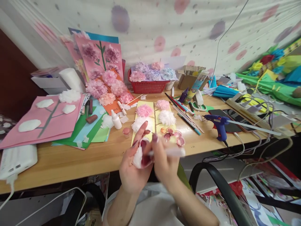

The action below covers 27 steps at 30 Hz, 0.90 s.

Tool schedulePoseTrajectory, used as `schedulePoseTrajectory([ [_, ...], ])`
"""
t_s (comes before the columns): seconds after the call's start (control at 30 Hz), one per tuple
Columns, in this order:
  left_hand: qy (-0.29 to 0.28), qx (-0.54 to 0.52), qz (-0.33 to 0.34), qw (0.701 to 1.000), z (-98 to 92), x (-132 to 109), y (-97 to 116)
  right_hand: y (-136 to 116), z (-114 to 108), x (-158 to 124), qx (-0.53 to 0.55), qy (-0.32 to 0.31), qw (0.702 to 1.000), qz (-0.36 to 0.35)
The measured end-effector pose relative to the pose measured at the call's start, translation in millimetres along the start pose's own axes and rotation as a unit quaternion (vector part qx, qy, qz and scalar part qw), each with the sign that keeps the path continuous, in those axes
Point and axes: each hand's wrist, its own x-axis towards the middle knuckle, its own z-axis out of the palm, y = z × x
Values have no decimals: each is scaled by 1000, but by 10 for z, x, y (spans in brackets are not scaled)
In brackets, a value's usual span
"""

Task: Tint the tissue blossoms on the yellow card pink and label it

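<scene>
My left hand (134, 171) is closed around a small white paper petal (138, 157), whose inner side shows dark red colour. In my right hand (166, 163) is a white marker (176, 152), gripped like a pen; its tip meets the reddened area, though motion blurs it. Just beyond both hands lies a yellow card (135, 135) carrying pink and white fluffy paper flowers. A flower of round maroon and cream petals (180, 139) sits at its lower right. To the left of the card stand a small pink pot (126, 132) and a white glue bottle (116, 120).
Right of the card are scattered pens (188, 121), green-handled scissors (199, 106), a blue glue gun (219, 125) with its stick, phones (225, 121) and tangled cables. A red basket (149, 87) of paper flowers stands at the back. Pink sheets (56, 125) lie left.
</scene>
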Motion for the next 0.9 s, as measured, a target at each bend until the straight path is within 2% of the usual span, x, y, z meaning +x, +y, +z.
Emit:
schedulePoseTrajectory([
  [0.07,12,-1,-2,1000,-13,30,39,33,-33,33,7,-29,1000,-5],
  [0.17,45,-26,6,999,-32,82,126,96,-159,88,56,40,997,48],
  [0.23,58,-48,-7,997,-36,106,176,96,-281,99,78,33,994,66],
  [0.3,61,-65,-26,996,-35,115,204,44,-405,89,73,-37,995,52],
  [0.4,41,-49,-6,998,-34,109,194,-84,-522,85,26,-140,990,-7],
  [0.47,5,-14,23,1000,-35,97,153,-143,-515,106,-21,-173,984,-47],
  [0.5,-21,4,28,999,-36,89,125,-155,-485,119,-53,-171,982,-62],
  [0.57,-65,31,31,997,-42,71,66,-141,-391,139,-111,-131,982,-75],
  [0.63,-89,46,26,995,-53,53,20,-94,-292,135,-123,-97,984,-83],
  [0.73,-88,45,34,994,-67,39,9,-23,-201,94,-74,-113,987,-84],
  [0.9,-80,68,51,993,-41,42,63,-11,-178,48,-52,-94,992,-68],
])
